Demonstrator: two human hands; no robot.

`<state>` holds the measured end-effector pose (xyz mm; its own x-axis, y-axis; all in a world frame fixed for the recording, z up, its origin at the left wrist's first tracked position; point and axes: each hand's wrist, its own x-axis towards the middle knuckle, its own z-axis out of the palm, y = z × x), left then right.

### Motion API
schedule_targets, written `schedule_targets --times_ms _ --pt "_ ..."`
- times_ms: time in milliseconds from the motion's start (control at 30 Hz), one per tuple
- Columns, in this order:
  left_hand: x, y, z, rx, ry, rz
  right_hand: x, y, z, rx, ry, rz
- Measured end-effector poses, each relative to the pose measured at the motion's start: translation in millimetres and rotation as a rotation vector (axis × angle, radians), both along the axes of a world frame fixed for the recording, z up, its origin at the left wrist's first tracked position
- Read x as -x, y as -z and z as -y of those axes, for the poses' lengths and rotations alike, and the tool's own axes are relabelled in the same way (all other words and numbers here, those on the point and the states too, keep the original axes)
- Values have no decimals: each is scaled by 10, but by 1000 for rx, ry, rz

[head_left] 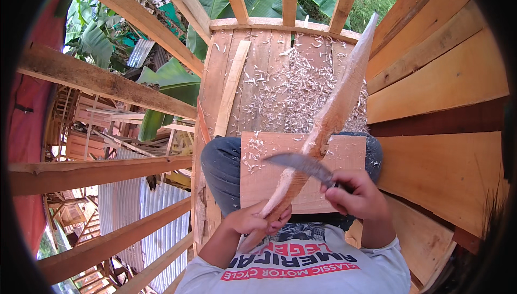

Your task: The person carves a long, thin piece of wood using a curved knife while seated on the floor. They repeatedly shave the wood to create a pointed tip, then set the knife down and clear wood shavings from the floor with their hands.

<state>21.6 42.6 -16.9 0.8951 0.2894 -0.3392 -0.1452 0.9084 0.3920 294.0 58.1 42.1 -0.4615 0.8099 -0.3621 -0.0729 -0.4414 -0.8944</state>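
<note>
Plank floor [216,70]: littered with shavings [307,86]
Wooden piece [343,93]: far end tapered; middle seemingly left unsmoothed
Left hand [257,219]: closed round near end
Right hand [355,194]: curved knife [297,162] gripped

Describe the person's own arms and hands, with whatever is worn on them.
The left hand and right hand are bare: no gloves, and no watch or bracelet shows at either wrist. The forearms are uncovered up to the plain, pale grey sleeves of a shirt with red and dark printing on its front.
</note>
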Motion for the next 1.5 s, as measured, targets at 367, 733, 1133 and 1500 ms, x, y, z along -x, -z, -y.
schedule_targets --times_ms 367,733,1133,1500 --pt "-19 -51 -47 -2 36 -10 -72 21 -10 -27 189 67" --pt "-34 -82 0 48 -5 79 189 43 94 -529 352 434" --pt "1 -8 167 189 -115 122 13 112 154 -209 421 260" --pt "-18 -25 176 42 -15 -20 -3 123 39 180 -21 -260"
